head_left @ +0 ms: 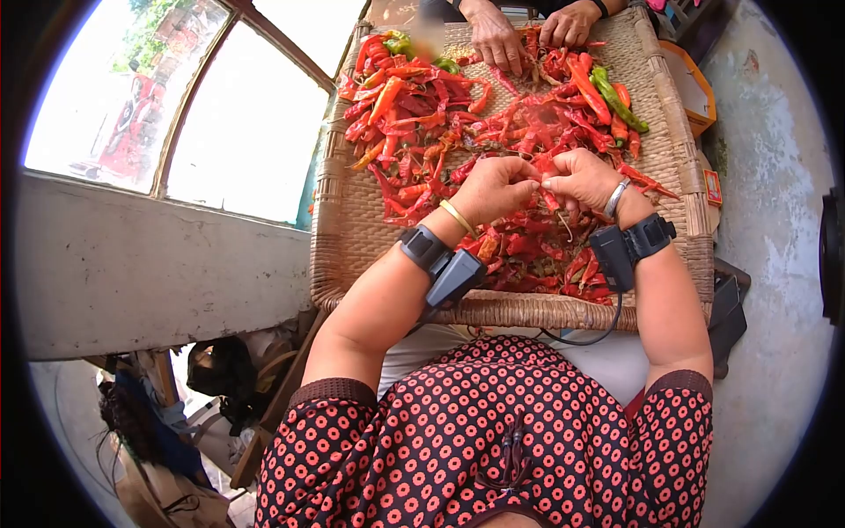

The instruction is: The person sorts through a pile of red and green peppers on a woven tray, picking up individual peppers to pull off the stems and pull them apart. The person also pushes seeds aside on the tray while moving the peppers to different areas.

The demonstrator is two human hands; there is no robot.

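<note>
Red chili peppers (414, 114) lie in heaps across a woven tray (330, 255). Over the middle of the tray, my left hand (497, 187) and my right hand (583, 180) meet, fingertips pinched together on a red pepper (544, 167), which the fingers partly hide. A dry stem hangs below my right fingers. More red peppers (519, 255) lie beneath and in front of my hands. Two green peppers (616, 101) rest at the upper right of the heap, and another green one (399, 44) is at the upper left.
Across the tray, a co-worker's two hands (497, 40) touch the peppers at the far edge. A window (246, 114) is on the left above a wall ledge. Bags (220, 365) stand at the lower left. An orange-edged container (691, 88) sits beyond the tray's right side.
</note>
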